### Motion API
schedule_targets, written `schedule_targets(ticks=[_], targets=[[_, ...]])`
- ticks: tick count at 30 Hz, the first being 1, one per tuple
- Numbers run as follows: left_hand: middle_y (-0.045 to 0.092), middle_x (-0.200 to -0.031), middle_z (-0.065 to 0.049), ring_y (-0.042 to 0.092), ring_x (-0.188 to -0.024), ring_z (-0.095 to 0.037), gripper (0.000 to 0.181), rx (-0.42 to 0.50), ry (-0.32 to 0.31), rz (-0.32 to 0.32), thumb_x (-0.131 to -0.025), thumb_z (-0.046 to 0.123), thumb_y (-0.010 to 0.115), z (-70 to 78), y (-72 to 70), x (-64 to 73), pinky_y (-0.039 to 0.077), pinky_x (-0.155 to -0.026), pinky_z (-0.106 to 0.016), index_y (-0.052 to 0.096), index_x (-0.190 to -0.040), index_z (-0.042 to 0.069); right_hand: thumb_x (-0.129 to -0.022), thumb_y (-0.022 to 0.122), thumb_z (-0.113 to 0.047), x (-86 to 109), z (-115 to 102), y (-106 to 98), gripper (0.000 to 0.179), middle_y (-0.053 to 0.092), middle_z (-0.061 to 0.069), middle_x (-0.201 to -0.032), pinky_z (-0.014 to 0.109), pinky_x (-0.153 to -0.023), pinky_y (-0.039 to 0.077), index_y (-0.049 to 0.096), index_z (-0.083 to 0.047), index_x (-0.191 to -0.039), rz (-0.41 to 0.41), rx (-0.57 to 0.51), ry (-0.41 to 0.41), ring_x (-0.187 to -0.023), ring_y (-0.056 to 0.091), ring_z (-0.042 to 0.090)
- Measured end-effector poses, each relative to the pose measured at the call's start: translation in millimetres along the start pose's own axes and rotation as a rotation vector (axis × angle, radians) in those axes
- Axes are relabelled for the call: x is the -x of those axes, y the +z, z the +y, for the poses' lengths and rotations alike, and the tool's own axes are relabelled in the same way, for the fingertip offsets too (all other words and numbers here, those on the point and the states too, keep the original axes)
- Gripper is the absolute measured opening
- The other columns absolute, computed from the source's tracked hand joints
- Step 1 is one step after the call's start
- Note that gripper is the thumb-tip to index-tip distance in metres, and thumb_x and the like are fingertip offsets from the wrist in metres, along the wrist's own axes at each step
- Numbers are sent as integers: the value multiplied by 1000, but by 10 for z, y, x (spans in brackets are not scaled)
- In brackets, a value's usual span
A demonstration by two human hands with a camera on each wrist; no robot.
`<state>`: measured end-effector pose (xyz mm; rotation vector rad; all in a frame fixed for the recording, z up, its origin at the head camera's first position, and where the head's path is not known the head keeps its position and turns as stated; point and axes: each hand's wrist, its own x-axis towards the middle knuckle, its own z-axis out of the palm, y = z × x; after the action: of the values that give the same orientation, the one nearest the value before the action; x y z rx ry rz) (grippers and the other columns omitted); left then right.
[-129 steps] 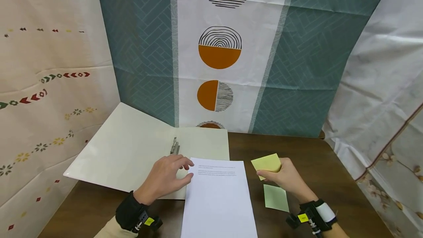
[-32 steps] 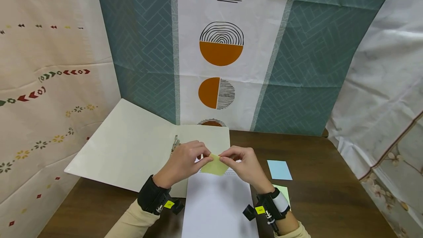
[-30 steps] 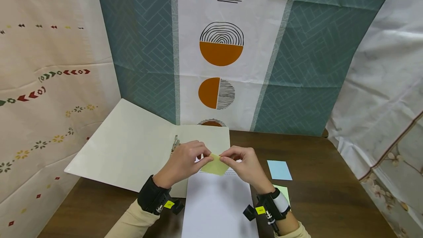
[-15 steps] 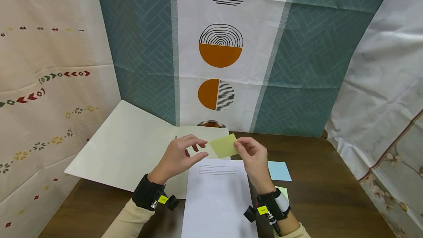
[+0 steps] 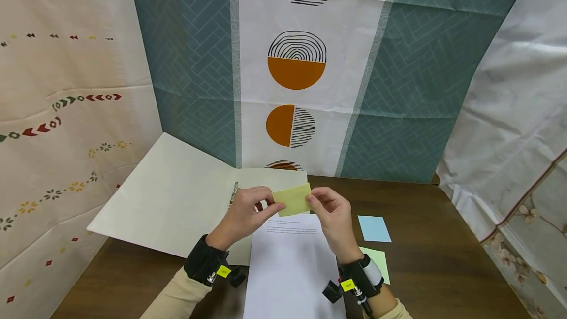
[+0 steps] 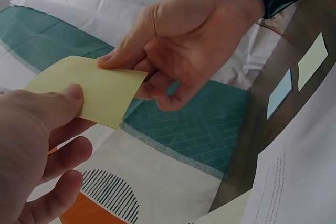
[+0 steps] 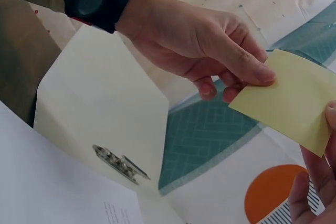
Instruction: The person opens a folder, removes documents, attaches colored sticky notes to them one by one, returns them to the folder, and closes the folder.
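A yellow sticky note [image 5: 292,200] is held up over the top of a white printed sheet [image 5: 292,270]. My left hand [image 5: 248,210] pinches its left edge between thumb and fingers. On the opposite edge, my right hand [image 5: 333,213] grips it with thumb and fingertips. The left wrist view shows the note [image 6: 100,87] slightly bent between both thumbs. Whether it is one leaf or a thin pad, I cannot tell. To the right on the table lie a blue sticky note [image 5: 374,229] and a pale green one [image 5: 376,262], partly behind my right wrist.
Behind the sheet an open white binder [image 5: 177,201] lies with its left cover raised; its metal clip [image 7: 121,163] is partly hidden by my left hand in the head view. Brown table [image 5: 443,250] extends to the right. Patterned cloths [image 5: 297,63] hang around the back and sides.
The yellow note came from the right side to the middle, and the blue note now lies on the table. Half a second ago my left hand was off the note; now it pinches it again.
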<state>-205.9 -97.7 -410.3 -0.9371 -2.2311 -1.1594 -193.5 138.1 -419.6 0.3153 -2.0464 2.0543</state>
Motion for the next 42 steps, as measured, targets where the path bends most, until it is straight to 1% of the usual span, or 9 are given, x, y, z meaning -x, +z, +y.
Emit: schedule_targets(ticks=[7, 11, 16, 20, 25, 30, 35, 39, 42], targets=[[78, -81, -7, 62, -71, -9, 20, -20, -11, 14, -90, 4, 92, -30, -10, 7, 57, -62, -20, 73, -83, 6, -106, 75, -3, -23, 7, -31, 24, 80, -15, -107, 23, -98, 65, 74, 11, -125, -8, 22, -4, -100, 78, 10], [76, -78, -6, 61, -69, -11, 23, -44, -24, 60, -89, 4, 93, -62, -42, 2, 56, -62, -20, 72, -81, 7, -106, 74, -3, -63, -18, -96, 26, 84, -16, -112, 22, -102, 63, 76, 8, -130, 18, 13, -45, -107, 81, 6], [73, -73, -4, 59, -65, -9, 28, -59, -51, 115, -88, 3, 94, -98, -109, 1, 54, -60, -20, 69, -76, 9, -106, 71, 4, -92, -45, -156, 27, 85, -15, -110, 23, -104, 63, 74, 12, -131, 55, -45, -82, -107, 82, 4], [74, -73, -3, 58, -66, -6, 28, -49, -74, 119, -89, 4, 93, -104, -132, 3, 54, -60, -19, 69, -76, 9, -105, 74, 1, -92, -47, -150, 26, 84, -15, -110, 21, -103, 63, 75, 11, -129, 35, 2, -70, -107, 81, 3], [73, -73, -5, 57, -66, -7, 28, -33, -76, 96, -88, 5, 95, -83, -89, 4, 53, -61, -19, 69, -77, 8, -104, 78, -5, -49, -29, -89, 24, 85, 1, -120, 21, -101, 63, 78, 4, -127, -2, 81, -53, -111, 80, 5], [72, -74, -5, 57, -68, -11, 25, -42, -3, 31, -84, 7, 98, -28, -5, 8, 51, -63, -18, 73, -80, 7, -101, 83, -6, 0, 7, 6, 32, 78, 21, -134, 23, -104, 61, 76, 0, -131, -98, 124, -34, -122, 78, 15], [69, -72, -3, 54, -66, -10, 26, -63, 89, -28, -82, 9, 99, 55, 45, 9, 48, -62, -16, 73, -80, 8, -97, 86, -6, 31, 17, 64, 36, 77, 23, -132, 27, -97, 63, 76, -3, -132, -146, 155, -32, -113, 81, 18], [68, -71, -2, 53, -66, -8, 25, -54, 103, -49, -83, 9, 99, 81, 51, 13, 48, -62, -16, 73, -80, 9, -96, 87, -5, 37, 27, 70, 30, 79, 24, -122, 28, -95, 63, 79, -2, -125, -159, 173, -93, -100, 80, 8], [68, -71, -2, 53, -66, -9, 24, -52, 101, -55, -84, 9, 98, 74, 51, 23, 48, -62, -16, 74, -80, 9, -97, 86, -5, 32, 35, 69, 23, 80, 24, -118, 27, -96, 62, 81, -1, -119, -167, 173, -143, -100, 77, 6]])
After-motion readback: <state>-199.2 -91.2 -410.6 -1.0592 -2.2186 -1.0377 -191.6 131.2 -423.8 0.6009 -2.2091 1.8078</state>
